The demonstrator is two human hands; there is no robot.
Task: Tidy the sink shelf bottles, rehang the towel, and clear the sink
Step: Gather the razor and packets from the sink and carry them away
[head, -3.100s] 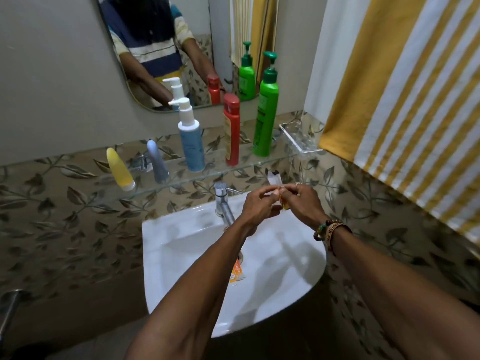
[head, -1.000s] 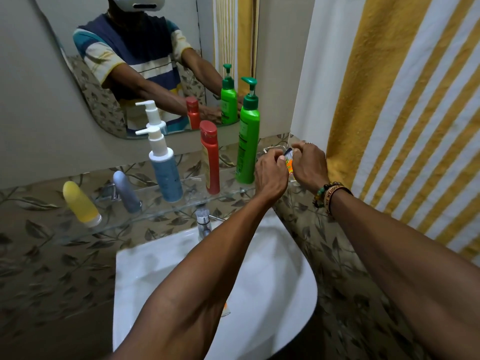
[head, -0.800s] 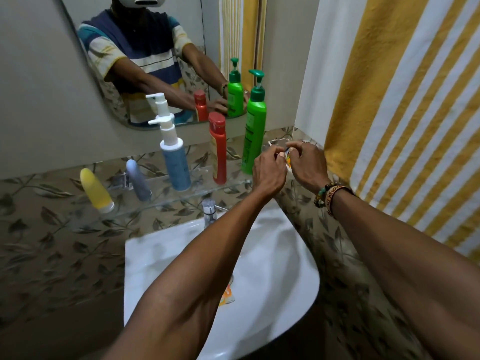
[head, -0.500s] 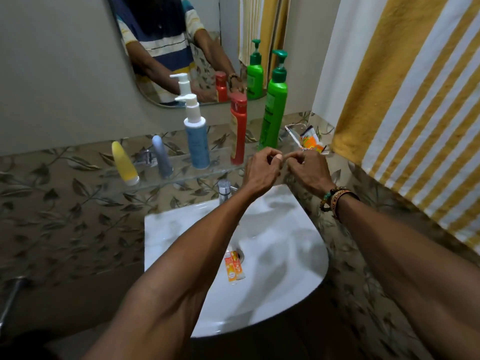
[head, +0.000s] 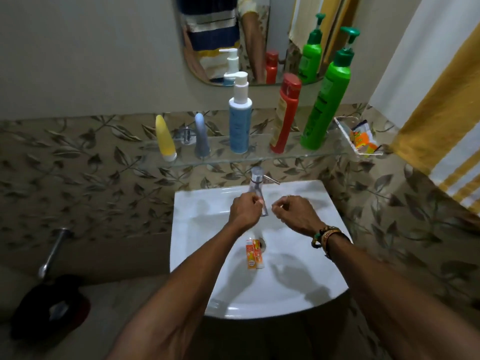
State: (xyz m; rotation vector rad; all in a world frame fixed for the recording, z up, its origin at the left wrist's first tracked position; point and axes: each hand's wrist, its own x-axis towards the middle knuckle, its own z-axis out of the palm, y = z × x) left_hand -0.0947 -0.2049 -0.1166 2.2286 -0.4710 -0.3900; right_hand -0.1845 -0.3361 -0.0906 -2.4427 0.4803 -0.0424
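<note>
Where the yellow-and-white striped towel point(head: 428, 113) hangs at the right, the white sink point(head: 197, 203) sits below a glass shelf point(head: 285, 158). Standing in a row on the shelf: green pump bottle point(head: 324, 105), red bottle point(head: 284, 118), blue pump bottle point(head: 239, 126), grey tube point(head: 202, 137), yellow tube point(head: 165, 140). Over the basin by the tap point(head: 257, 178), left hand point(head: 244, 210) and right hand point(head: 293, 213) are apart, fingers curled in, nothing seen in either. A clear dish point(head: 342, 131) at the shelf's right end holds orange wrappers point(head: 362, 137). An orange sachet point(head: 254, 254) lies in the basin, just beside the drain point(head: 262, 242).
</note>
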